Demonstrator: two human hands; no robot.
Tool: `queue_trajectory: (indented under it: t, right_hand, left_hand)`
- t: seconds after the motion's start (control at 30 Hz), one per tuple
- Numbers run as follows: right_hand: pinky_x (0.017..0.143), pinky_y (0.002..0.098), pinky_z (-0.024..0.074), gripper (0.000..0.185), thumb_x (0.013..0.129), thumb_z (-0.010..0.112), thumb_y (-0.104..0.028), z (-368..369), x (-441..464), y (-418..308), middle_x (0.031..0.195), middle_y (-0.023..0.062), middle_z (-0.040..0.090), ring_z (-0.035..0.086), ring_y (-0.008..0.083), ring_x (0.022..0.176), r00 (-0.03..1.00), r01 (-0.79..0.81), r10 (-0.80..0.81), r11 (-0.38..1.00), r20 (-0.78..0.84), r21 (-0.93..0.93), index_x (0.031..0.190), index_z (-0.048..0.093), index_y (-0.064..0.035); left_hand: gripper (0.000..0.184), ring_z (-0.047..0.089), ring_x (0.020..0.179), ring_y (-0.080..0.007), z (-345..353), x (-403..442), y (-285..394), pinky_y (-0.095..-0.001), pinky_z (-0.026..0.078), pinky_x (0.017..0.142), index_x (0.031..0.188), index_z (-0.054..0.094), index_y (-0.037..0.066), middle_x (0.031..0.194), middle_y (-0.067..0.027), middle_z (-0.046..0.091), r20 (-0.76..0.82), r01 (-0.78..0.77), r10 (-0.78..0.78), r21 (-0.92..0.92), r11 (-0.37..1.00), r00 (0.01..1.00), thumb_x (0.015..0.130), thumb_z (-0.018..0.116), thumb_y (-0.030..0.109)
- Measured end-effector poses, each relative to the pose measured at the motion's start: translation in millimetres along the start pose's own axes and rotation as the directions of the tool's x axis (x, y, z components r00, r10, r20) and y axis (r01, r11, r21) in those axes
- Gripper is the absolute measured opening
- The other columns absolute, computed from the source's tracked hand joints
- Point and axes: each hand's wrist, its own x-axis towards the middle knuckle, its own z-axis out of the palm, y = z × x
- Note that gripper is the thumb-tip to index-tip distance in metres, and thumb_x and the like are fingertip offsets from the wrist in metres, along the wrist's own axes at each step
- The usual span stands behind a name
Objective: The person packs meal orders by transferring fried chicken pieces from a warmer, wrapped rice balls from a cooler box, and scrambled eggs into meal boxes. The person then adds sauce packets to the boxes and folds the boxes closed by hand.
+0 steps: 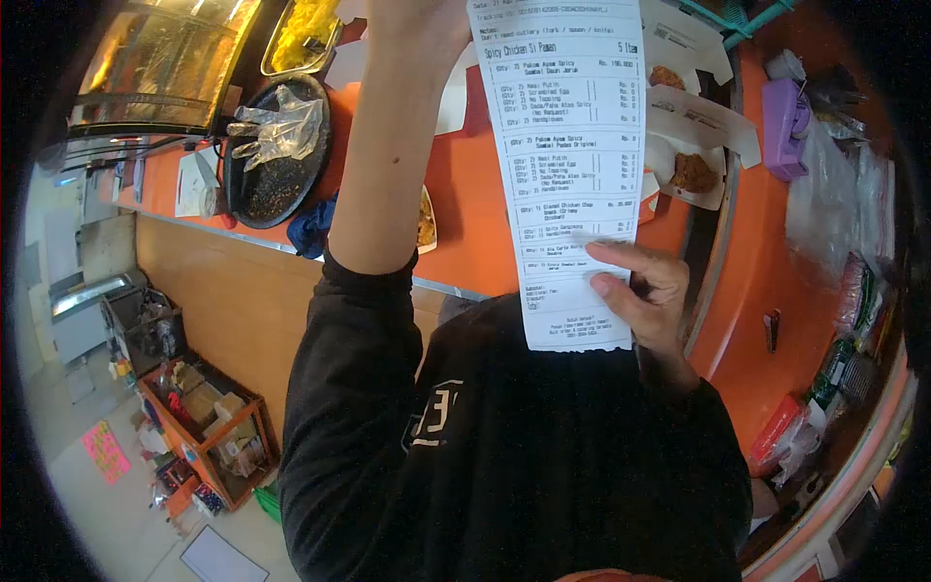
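A long printed receipt (572, 194) hangs upright in front of my chest, its text facing me. At the top edge of the view, my left hand (427, 24) is closed at the receipt's upper left corner, with its fingertips partly cut off. My right hand (645, 296) pinches the lower right edge, index finger and thumb lying over the print. Behind the paper on the right stand open white boxes (703, 126) with fried chicken (692, 173). Left of my forearm, a clear plastic glove (281, 128) rests on a round black tray (272, 199).
An orange counter (465, 233) runs behind the receipt. A metal tray of yellow food (303, 39) sits at the top left beside a glass display case (160, 58). On the right are a purple container (782, 131) and plastic bags (824, 209). A wooden crate (208, 427) stands lower left.
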Motion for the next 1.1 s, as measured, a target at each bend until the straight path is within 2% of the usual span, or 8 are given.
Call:
queue_trajectory:
  t: [0.23, 0.33, 0.43, 0.73, 0.9, 0.97, 1.03, 1.1]
  right_hand:
    - [0.074, 0.0251, 0.0451, 0.027, 0.075, 0.053, 0.002, -2.1, 0.0, -3.0, 0.097, 0.0149, 0.059, 0.057, 0.0148, 0.085, 0.993, -0.105, 0.113, 0.981, -0.039, 0.166, 0.102, 0.055, 0.0029]
    - [0.076, 0.0247, 0.044, 0.027, 0.075, 0.053, 0.002, 0.1, 2.8, -6.0, 0.098, 0.0148, 0.058, 0.056, 0.014, 0.087, 0.994, -0.107, 0.11, 0.986, -0.02, 0.131, 0.102, 0.055, 0.0034]
    - [0.076, 0.0246, 0.0438, 0.028, 0.075, 0.053, 0.002, -0.2, 2.6, -5.8, 0.099, 0.0148, 0.058, 0.056, 0.014, 0.087, 0.992, -0.124, 0.127, 0.985, -0.011, 0.12, 0.102, 0.055, 0.0037]
    - [0.076, 0.0251, 0.0442, 0.029, 0.074, 0.051, 0.005, 2.6, 6.2, 2.1, 0.1, 0.0145, 0.058, 0.056, 0.0147, 0.087, 0.995, -0.084, 0.087, 0.995, -0.05, 0.049, 0.103, 0.054, 0.0041]
    - [0.073, 0.0265, 0.0449, 0.027, 0.076, 0.054, -0.004, 4.2, 12.1, 7.7, 0.095, 0.0135, 0.059, 0.057, 0.0159, 0.083, 1.0, -0.019, 0.018, 0.996, 0.016, 0.091, 0.103, 0.055, 0.0025]
    - [0.071, 0.0275, 0.0448, 0.028, 0.076, 0.056, -0.012, -1.4, 19.4, 4.6, 0.094, 0.0126, 0.059, 0.057, 0.016, 0.08, 0.996, 0.063, -0.053, 0.986, -0.067, 0.157, 0.101, 0.056, 0.001]
    - [0.069, 0.0279, 0.0446, 0.027, 0.076, 0.059, -0.017, -25.7, 30.7, 8.2, 0.094, 0.012, 0.058, 0.057, 0.016, 0.079, 0.954, -0.028, -0.025, 0.985, -0.3, -0.171, 0.098, 0.057, -0.0005]
    - [0.07, 0.0292, 0.0442, 0.028, 0.074, 0.06, -0.017, -75.1, 53.4, 27.8, 0.096, 0.0119, 0.057, 0.056, 0.0185, 0.082, 0.876, -0.121, -0.247, 0.718, -0.415, -0.685, 0.097, 0.056, -0.0024]
  left_hand:
    - [0.035, 0.057, 0.072, -0.0194, 1.6, 3.1, -2.2, -0.0272, 0.049, 0.063, 0.11, 0.04, 0.002, 0.09, -0.0138, 0.054, -0.085, 0.16, -0.181, -0.214, 0.964, 0.98, 0.076, 0.045, -0.004]
    - [0.032, 0.057, 0.072, -0.0207, 8.9, 1.3, 4.0, -0.0295, 0.05, 0.063, 0.11, 0.039, 0.003, 0.088, -0.0141, 0.054, -0.303, 0.171, -0.255, -0.278, 0.945, 0.918, 0.078, 0.042, -0.002]
    - [0.033, 0.057, 0.073, -0.0224, -13.1, 7.6, -5.5, -0.0333, 0.051, 0.063, 0.112, 0.037, 0.004, 0.091, -0.0141, 0.053, -0.044, 0.211, -0.236, -0.319, 0.924, 0.971, 0.079, 0.043, 0.001]
    - [0.094, 0.053, 0.091, -0.0328, 19.8, -99.9, -24.1, -0.0406, 0.049, 0.07, 0.126, 0.02, 0.002, 0.12, -0.0278, 0.032, 0.433, 0.516, -0.293, -0.609, 0.602, 0.852, 0.06, 0.056, 0.059]
    - [0.119, 0.057, 0.075, -0.0331, 5.5, -107.5, -25.6, -0.0423, 0.052, 0.055, 0.125, 0.023, 0.002, 0.117, -0.0326, 0.034, 0.308, 0.477, -0.365, -0.591, 0.651, 0.879, 0.041, 0.039, 0.085]
    - [0.117, 0.057, 0.071, -0.0291, 9.9, -103.7, -12.5, -0.0404, 0.052, 0.054, 0.123, 0.025, 0.003, 0.113, -0.0331, 0.038, 0.181, 0.478, -0.443, -0.3, 0.825, 0.878, 0.041, 0.039, 0.084]
    - [0.117, 0.057, 0.07, -0.029, 8.8, -105.7, -15.1, -0.0404, 0.052, 0.054, 0.123, 0.026, 0.003, 0.112, -0.0326, 0.039, 0.209, 0.464, -0.417, -0.477, 0.746, 0.885, 0.04, 0.038, 0.085]
    - [0.118, 0.057, 0.069, -0.0289, 9.7, -107.7, -17.3, -0.0403, 0.052, 0.053, 0.123, 0.027, 0.003, 0.112, -0.032, 0.04, 0.237, 0.445, -0.39, -0.639, 0.628, 0.89, 0.039, 0.036, 0.086]
